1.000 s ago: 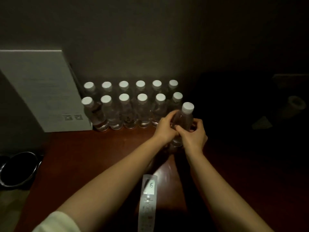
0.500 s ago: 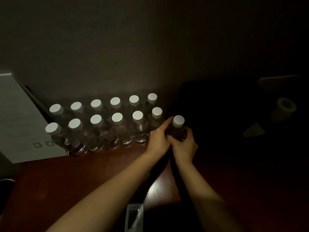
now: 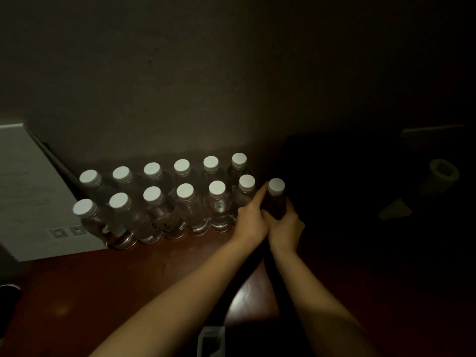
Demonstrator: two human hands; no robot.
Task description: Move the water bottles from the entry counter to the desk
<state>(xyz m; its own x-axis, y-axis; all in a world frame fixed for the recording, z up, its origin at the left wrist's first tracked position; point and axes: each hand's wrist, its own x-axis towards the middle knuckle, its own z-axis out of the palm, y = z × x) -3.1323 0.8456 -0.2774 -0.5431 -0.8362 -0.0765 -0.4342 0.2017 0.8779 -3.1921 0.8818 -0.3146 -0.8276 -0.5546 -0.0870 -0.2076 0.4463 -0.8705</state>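
Two rows of several clear water bottles (image 3: 185,204) with white caps stand against the wall on a reddish-brown wooden desk (image 3: 128,274). At the right end of the front row stands one more water bottle (image 3: 276,188), upright and in shadow. My left hand (image 3: 251,222) wraps its left side and my right hand (image 3: 284,226) wraps its right side, both closed around its body. Its base is hidden behind my hands.
A white printed card (image 3: 33,202) leans against the wall at the left. A remote control (image 3: 211,341) lies at the near edge. At the far right sit a dim paper roll (image 3: 443,176) and a pale scrap (image 3: 394,210) in deep shadow.
Both hands carried the bottle away from me and set it in line with the front row's right end. The view shifted right, pushing the card toward the left edge.
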